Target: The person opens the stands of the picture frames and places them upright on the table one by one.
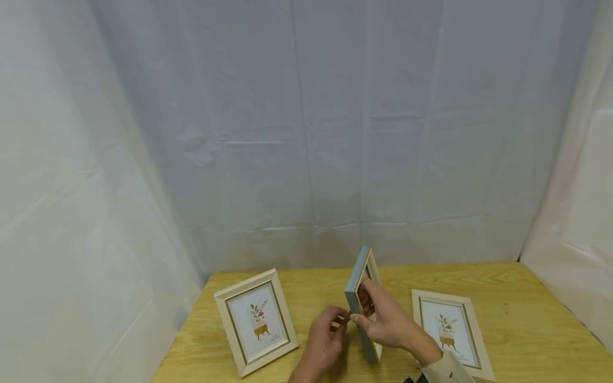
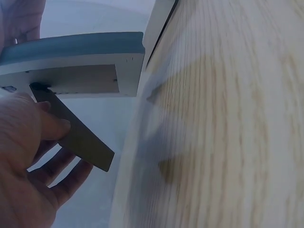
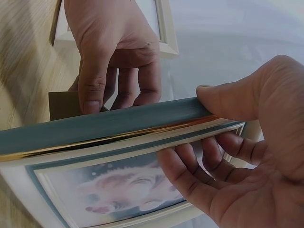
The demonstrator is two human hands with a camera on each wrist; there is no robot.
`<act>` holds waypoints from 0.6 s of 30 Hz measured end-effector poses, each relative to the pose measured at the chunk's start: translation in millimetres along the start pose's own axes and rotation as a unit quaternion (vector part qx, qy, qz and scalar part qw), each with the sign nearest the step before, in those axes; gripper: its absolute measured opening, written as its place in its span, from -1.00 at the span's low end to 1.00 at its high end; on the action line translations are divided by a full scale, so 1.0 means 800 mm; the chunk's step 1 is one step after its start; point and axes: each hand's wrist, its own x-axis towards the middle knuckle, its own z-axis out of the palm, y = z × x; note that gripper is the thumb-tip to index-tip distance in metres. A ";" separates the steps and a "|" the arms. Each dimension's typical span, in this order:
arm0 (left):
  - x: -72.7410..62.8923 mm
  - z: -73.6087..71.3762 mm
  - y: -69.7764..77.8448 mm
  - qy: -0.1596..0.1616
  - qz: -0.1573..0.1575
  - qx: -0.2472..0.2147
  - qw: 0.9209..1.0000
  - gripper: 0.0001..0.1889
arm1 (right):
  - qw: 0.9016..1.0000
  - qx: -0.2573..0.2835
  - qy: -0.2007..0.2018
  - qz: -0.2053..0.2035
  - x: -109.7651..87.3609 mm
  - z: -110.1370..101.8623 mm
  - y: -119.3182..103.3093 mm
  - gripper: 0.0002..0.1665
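A picture frame [image 1: 356,274] with a blue-grey outer edge is held upright, side-on in the head view, between my two hands. My right hand [image 1: 389,318] grips it, with the thumb on the blue edge and the fingers against the front. A pink and white picture [image 3: 128,187] fills that front in the right wrist view. Behind the frame, my left hand [image 2: 28,156] pinches a dark flat stand leg [image 2: 83,135] between thumb and fingers. The leg slants away from the pale back panel, its upper end at the panel.
To the left, a cream frame [image 1: 258,319] with a potted-plant print leans back on the wooden table [image 1: 527,319]. A matching cream frame [image 1: 447,330] is at the right, partly behind my right forearm. White sheeting [image 1: 306,133] hangs behind and along both sides.
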 end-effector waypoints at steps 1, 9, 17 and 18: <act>0.000 0.000 -0.001 0.001 0.000 0.004 1.000 -0.78 | 1.000 -0.002 0.001 -0.002 0.000 0.000 0.000 -0.63; 0.001 -0.004 -0.004 0.002 -0.004 0.021 1.000 -0.80 | 1.000 -0.019 0.008 0.000 0.002 0.005 0.000 -0.63; 0.005 -0.005 -0.007 0.003 -0.006 0.017 1.000 -0.84 | 0.999 -0.036 -0.001 0.027 0.003 0.006 -0.005 -0.66; 0.006 -0.005 -0.007 0.002 -0.009 0.017 1.000 -0.85 | 0.999 -0.036 -0.002 0.032 0.004 0.007 -0.006 -0.66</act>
